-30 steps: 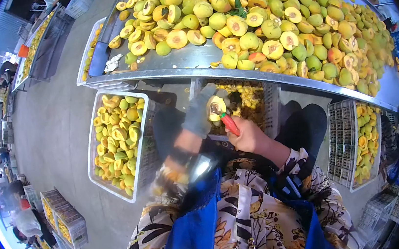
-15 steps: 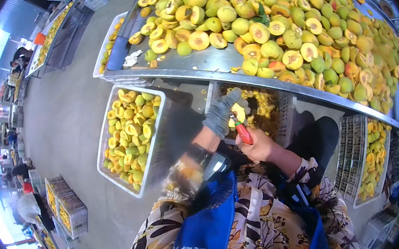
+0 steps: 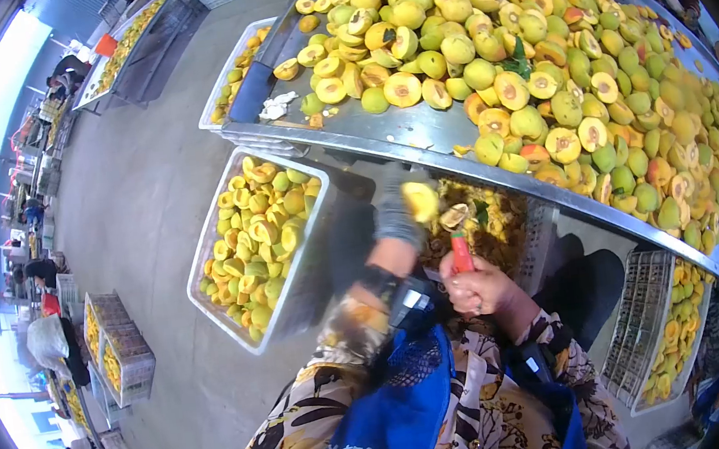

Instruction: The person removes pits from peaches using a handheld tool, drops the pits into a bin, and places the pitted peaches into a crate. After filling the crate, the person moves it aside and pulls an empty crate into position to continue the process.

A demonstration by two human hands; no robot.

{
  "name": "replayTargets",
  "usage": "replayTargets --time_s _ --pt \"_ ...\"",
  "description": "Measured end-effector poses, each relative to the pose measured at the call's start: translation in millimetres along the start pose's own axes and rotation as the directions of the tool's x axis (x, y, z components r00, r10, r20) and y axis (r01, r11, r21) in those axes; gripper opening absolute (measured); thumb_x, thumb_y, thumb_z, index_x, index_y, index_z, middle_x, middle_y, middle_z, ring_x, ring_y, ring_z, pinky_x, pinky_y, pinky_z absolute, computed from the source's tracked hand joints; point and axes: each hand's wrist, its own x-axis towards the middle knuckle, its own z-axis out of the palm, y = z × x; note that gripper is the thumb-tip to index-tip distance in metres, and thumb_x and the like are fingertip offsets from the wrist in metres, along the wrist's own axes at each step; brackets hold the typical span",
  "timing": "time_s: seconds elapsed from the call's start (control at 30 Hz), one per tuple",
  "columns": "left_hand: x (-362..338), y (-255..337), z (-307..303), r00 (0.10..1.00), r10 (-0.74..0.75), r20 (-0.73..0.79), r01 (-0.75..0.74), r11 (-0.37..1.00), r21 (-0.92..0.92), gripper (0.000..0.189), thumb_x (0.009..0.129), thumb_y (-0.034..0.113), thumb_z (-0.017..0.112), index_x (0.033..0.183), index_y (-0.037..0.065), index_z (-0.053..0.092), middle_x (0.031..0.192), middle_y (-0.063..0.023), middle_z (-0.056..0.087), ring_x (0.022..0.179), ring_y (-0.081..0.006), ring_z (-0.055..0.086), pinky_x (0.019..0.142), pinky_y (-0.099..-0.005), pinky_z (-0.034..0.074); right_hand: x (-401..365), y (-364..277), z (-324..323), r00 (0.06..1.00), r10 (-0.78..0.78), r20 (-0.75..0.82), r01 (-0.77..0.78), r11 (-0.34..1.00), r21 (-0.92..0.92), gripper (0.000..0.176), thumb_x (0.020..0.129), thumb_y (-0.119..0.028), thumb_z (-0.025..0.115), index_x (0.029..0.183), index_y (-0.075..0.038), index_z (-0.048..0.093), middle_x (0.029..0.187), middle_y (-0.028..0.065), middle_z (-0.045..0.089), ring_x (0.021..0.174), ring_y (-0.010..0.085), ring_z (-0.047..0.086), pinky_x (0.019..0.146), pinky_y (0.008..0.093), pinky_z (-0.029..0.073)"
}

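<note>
- Your left hand (image 3: 397, 211), in a grey glove just above the middle of the frame, holds a yellow fruit half (image 3: 420, 202); the grip looks snug, though blur hides how each finger sits.
- Your bare right hand (image 3: 481, 287), just right of centre, is wrapped around a red-handled tool (image 3: 462, 253) — a full fist, probably for firm control of the tip.
- The handle stands nearly upright in the frame, its green collar toward the top; beyond it shows a brown-and-pale piece (image 3: 454, 216) (whether it touches the tip, you cannot tell from here).
- Both hands work over the scrap crate (image 3: 543, 233) right of centre, likely so that loose bits land in it.
- Your left forearm slants up from the lower left, your right from the lower right, so the hands stay near each other but apart.
- The white crate (image 3: 257, 349) of fruit halves stands left of centre, seemingly placed within easy reach of your left hand.
- Across the upper right, the metal table (image 3: 419, 124) bears the fruit heap (image 3: 511, 90) — close ahead of you, presumably to shorten each reach.
</note>
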Motion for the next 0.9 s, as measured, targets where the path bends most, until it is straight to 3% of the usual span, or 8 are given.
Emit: replayTargets --time_s 0.13,0.2,0.27,0.37,0.47,0.6,0.83,0.9 --pt "-21 114 -38 0.954 0.273 -0.125 -0.268 0.962 0.055 0.038 0.084 0.042 0.051 0.089 0.005 0.057 0.068 -0.0059 0.057 0.059 -0.0176 0.057 0.055 -0.0321 0.049 -2 -4 -53 0.997 0.001 -0.082 -0.026 0.955 -0.296 0.013 0.080 -0.007 0.046 0.092 -0.008 0.047 0.053 0.0014 0.039 0.038 0.0105 0.039 0.036 0.0256 0.031" --pt "29 178 -166 0.743 0.669 0.025 -0.174 0.157 0.972 0.038 0.079 0.043 0.056 0.095 0.009 0.061 0.094 -0.0111 0.059 0.081 -0.0251 0.058 0.070 -0.0357 0.047 -1 6 -89 0.932 -0.274 -0.239 -0.098 0.443 -0.891 0.015 0.078 -0.011 0.050 0.092 -0.006 0.048 0.058 0.0096 0.050 0.046 0.0205 0.050 0.042 0.0338 0.040" --pt "28 210 -172 0.653 0.751 0.100 0.148 -0.256 0.955 0.035 0.073 0.042 0.062 0.093 0.013 0.064 0.108 -0.0135 0.056 0.097 -0.0286 0.054 0.080 -0.0374 0.043 2 23 -122 0.827 -0.555 -0.091 -0.276 -0.260 -0.925 0.021 0.075 -0.016 0.056 0.092 -0.004 0.050 0.067 0.0180 0.057 0.058 0.0308 0.058 0.052 0.0415 0.045" --pt "53 227 -140 0.446 0.735 0.511 0.110 -0.612 0.783 0.033 0.068 0.038 0.065 0.093 0.016 0.064 0.113 -0.0135 0.053 0.103 -0.0304 0.050 0.088 -0.0384 0.039 19 12 -107 0.883 -0.377 -0.279 -0.360 -0.162 -0.919 0.033 0.071 -0.023 0.061 0.094 -0.003 0.049 0.079 0.0234 0.058 0.076 0.0392 0.057 0.065 0.0471 0.045" --pt "126 226 -89 0.485 0.651 0.584 -0.164 -0.588 0.792 0.035 0.065 0.030 0.065 0.094 0.011 0.062 0.110 -0.0130 0.054 0.098 -0.0306 0.051 0.086 -0.0394 0.039 31 4 -88 0.900 -0.381 -0.212 -0.280 -0.134 -0.950 0.036 0.071 -0.029 0.061 0.094 -0.003 0.049 0.082 0.0222 0.058 0.078 0.0404 0.056 0.067 0.0474 0.045" --pt "169 205 8 0.968 0.218 0.126 0.070 -0.715 0.696 0.033 0.077 0.026 0.050 0.105 0.010 0.059 0.108 -0.0131 0.058 0.101 -0.0300 0.055 0.084 -0.0395 0.044 32 5 -85 0.855 -0.431 -0.289 -0.352 -0.072 -0.933 0.038 0.072 -0.030 0.060 0.098 -0.004 0.050 0.084 0.0228 0.058 0.080 0.0405 0.056 0.070 0.0467 0.044" --pt "213 194 -24 0.858 0.402 0.319 -0.005 -0.615 0.789 0.025 0.069 0.020 0.061 0.085 0.001 0.064 0.089 -0.0173 0.062 0.079 -0.0289 0.061 0.071 -0.0359 0.049 20 5 -88 0.791 -0.527 -0.309 -0.425 -0.110 -0.899 0.042 0.073 -0.031 0.061 0.102 -0.003 0.050 0.081 0.0237 0.058 0.077 0.0401 0.057 0.066 0.0459 0.045" --pt "198 193 -40 0.723 0.614 0.316 -0.297 -0.137 0.945 0.029 0.074 0.023 0.058 0.093 0.001 0.060 0.085 -0.0134 0.060 0.071 -0.0211 0.060 0.060 -0.0291 0.050 26 1 -79 0.791 -0.549 -0.271 -0.373 -0.082 -0.924 0.037 0.075 -0.029 0.059 0.101 -0.003 0.051 0.082 0.0224 0.058 0.076 0.0393 0.057 0.066 0.0459 0.045"
